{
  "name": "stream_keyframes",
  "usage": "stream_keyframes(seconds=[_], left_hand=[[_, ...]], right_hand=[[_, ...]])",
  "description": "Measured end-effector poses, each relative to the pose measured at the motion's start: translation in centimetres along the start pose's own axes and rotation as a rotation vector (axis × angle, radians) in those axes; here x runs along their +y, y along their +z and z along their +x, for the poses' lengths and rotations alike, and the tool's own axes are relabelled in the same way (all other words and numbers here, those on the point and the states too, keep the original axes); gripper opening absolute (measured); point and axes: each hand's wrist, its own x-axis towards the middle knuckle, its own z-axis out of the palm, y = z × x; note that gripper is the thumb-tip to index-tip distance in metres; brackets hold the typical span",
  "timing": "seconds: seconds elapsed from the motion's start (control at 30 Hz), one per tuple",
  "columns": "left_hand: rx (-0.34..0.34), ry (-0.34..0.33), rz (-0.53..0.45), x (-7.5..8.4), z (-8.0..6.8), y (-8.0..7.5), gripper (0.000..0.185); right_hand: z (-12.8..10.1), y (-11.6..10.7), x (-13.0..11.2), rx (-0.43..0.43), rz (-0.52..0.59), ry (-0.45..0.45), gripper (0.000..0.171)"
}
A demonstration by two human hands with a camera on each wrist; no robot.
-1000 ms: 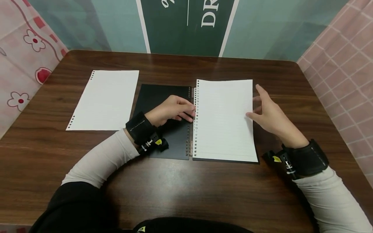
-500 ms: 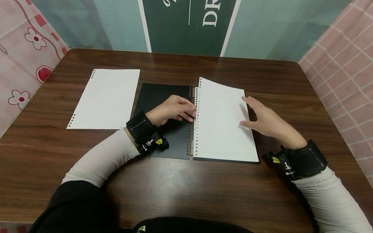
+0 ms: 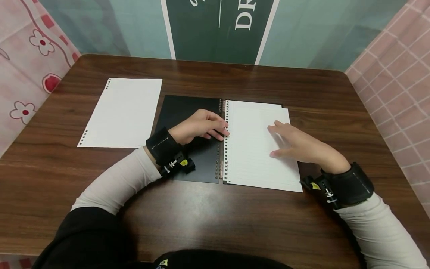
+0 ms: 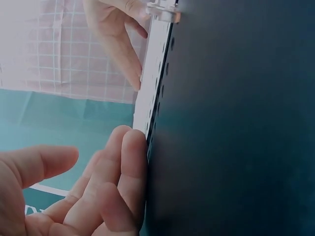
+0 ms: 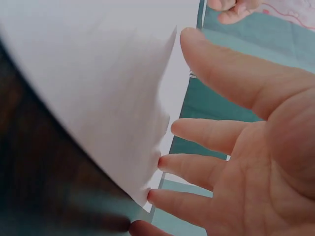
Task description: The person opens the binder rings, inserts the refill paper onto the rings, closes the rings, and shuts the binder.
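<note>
An open black binder lies at the middle of the dark wooden counter, its ring spine running down the centre of the frame. The left hand rests on the black left cover, fingers gently bent and holding nothing, their tips touching the punched edge of the lined sheet beside the spine; the left wrist view shows those fingers lying against the row of holes. The lined sheet lies on the right half of the binder, right of centre in the frame, skewed a little so that its lower right corner reaches past the cover onto the counter. The right hand lies flat on this sheet near its right edge, fingers spread and fairly straight, gripping nothing; the right wrist view shows the open palm beside the white paper. A second loose sheet lies flat in the upper left of the frame, just beside the binder's left cover.
</note>
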Motion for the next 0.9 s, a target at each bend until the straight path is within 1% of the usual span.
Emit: stream_keyframes(seconds=[0.1,0.17,0.2,0.23,0.33,0.37,0.43,0.53,0.7,0.77,0.9], left_hand=[[-0.005,0.012,0.039,0.2,-0.1,0.3,0.027],[-0.012,0.051,0.103,0.5,-0.4,0.6,0.026],[-0.014,0.084,0.153,0.7,-0.6,0.8,0.026],[-0.019,0.121,0.211,0.9,-0.8,1.1,0.025],[-0.037,0.228,0.393,1.4,-1.6,2.0,0.024],[-0.045,0.252,0.445,1.6,-1.8,2.2,0.024],[-0.062,0.276,0.521,1.7,-2.0,2.6,0.025],[-0.083,0.275,0.562,1.8,-2.2,2.8,0.026],[-0.101,0.249,0.579,1.9,-2.1,2.7,0.026],[-0.104,0.240,0.582,1.9,-2.1,2.7,0.026],[-0.102,0.235,0.583,1.9,-2.3,2.6,0.026]], right_hand=[[-0.2,0.1,0.0,-0.006,-0.006,0.002,0.090],[-0.3,0.1,0.1,0.003,-0.019,0.018,0.094],[-0.3,0.0,0.1,0.017,-0.029,0.035,0.096],[-0.3,-0.1,0.1,0.034,-0.039,0.057,0.098],[-0.2,-0.7,0.4,0.077,-0.054,0.170,0.103],[-0.1,-0.9,0.5,0.087,-0.053,0.208,0.105],[0.2,-1.4,0.8,0.087,-0.039,0.277,0.107],[1.0,-2.1,1.0,0.073,-0.012,0.334,0.108],[2.0,-2.8,1.4,0.087,0.045,0.363,0.105],[2.2,-2.9,1.5,0.091,0.123,0.366,0.103],[2.2,-3.1,1.8,0.100,0.332,0.371,0.099]])
